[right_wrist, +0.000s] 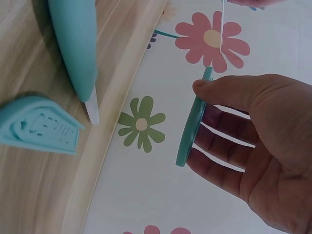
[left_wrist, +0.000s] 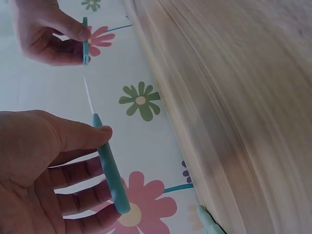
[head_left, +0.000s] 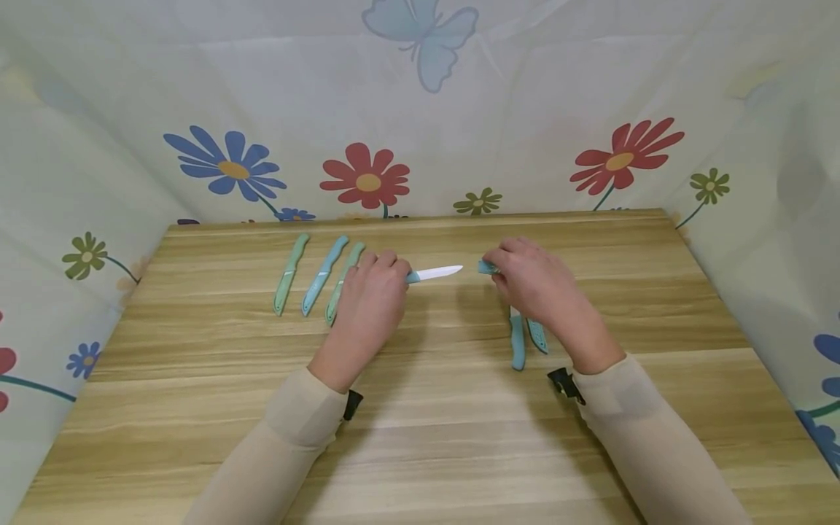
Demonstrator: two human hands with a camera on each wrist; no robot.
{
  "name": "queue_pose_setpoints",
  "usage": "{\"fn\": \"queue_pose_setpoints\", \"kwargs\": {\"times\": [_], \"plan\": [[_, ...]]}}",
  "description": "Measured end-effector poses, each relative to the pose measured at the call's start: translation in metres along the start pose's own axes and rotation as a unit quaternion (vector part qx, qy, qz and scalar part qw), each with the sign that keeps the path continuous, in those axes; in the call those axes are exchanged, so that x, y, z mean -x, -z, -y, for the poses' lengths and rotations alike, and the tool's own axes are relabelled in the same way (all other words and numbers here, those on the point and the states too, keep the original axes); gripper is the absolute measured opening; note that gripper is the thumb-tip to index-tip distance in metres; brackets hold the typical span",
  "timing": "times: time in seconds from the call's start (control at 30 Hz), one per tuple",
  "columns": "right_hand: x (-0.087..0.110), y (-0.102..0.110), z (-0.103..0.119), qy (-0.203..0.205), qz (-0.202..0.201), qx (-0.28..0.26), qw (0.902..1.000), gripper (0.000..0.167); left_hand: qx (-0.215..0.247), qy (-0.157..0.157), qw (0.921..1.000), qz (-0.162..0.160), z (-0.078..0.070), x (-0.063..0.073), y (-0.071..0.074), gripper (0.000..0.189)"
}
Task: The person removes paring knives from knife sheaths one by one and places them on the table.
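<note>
My left hand (head_left: 375, 295) holds a knife (left_wrist: 111, 168) by its blue-green handle, pinched between thumb and fingers. Its bare white blade (head_left: 440, 273) points right. Opposite the blade tip, my right hand (head_left: 538, 281) pinches a blue-green knife sheath (right_wrist: 194, 122) between thumb and fingers, a small gap away from the tip. Both hands are raised over the wooden table. Below my right hand lie a second unsheathed knife with a blue handle (head_left: 518, 343) and a loose patterned sheath (head_left: 537, 337) beside it.
On the table (head_left: 420, 437), left of my left hand, lie a green sheathed knife (head_left: 290, 275), a blue one (head_left: 324, 275) and another green one (head_left: 355, 255), partly behind that hand. A flower-printed white curtain (head_left: 525, 109) stands along the back and sides.
</note>
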State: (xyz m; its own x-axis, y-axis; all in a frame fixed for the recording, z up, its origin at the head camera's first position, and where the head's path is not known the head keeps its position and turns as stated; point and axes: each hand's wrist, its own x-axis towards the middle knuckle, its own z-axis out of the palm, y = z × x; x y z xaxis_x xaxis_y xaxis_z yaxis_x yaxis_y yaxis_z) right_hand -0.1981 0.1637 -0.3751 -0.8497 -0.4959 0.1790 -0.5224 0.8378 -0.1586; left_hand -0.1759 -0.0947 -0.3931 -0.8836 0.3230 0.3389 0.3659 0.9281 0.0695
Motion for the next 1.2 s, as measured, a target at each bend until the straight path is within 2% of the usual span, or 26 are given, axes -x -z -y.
{"fn": "queue_pose_setpoints", "kwargs": {"times": [0.33, 0.67, 0.8, 0.97, 1.2], "plan": [[0.004, 0.004, -0.004, -0.022, 0.03, 0.019, 0.9991, 0.029, 0.007, 0.006, 0.9992, 0.04, -0.007, -0.002, 0.002, 0.01], [0.005, 0.003, -0.004, -0.061, 0.083, 0.001, 0.9947, 0.042, 0.055, 0.039, 0.9949, 0.076, -0.018, -0.006, -0.006, 0.007], [0.005, 0.002, -0.006, -0.076, 0.104, -0.024, 0.9913, 0.048, 0.084, 0.057, 0.9901, 0.097, -0.023, -0.007, -0.01, 0.007], [0.005, -0.001, -0.008, -0.09, 0.113, -0.059, 0.9878, 0.043, 0.114, 0.074, 0.9831, 0.123, -0.03, -0.008, -0.014, 0.011], [0.005, -0.005, -0.008, -0.128, 0.13, -0.098, 0.9783, 0.043, 0.158, 0.103, 0.9693, 0.157, -0.041, -0.013, -0.019, 0.01]]}}
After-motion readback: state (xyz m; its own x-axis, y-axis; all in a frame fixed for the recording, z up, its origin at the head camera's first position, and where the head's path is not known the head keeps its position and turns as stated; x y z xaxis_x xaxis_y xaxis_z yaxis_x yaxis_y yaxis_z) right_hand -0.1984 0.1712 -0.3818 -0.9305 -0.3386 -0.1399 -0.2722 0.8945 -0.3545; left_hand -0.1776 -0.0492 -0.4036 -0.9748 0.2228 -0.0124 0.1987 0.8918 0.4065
